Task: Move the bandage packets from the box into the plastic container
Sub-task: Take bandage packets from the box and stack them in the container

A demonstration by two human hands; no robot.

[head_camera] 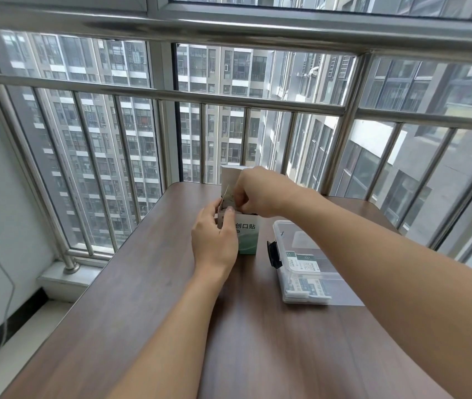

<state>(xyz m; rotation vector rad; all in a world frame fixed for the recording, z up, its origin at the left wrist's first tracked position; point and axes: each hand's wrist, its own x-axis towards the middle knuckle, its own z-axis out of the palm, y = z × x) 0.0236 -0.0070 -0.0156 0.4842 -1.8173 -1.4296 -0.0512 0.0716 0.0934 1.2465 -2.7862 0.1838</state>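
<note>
Your hands are at the white-and-green cardboard bandage box (247, 236), upright on the brown wood-grain table (142, 298).

Your left hand (214, 240) grips the box's side; your right hand (260, 194) pinches a thin white bandage packet (227, 191) at its open top. Just right, the clear plastic container (301, 266) with a black latch holds a few flat white-and-green packets (305, 263).
</note>
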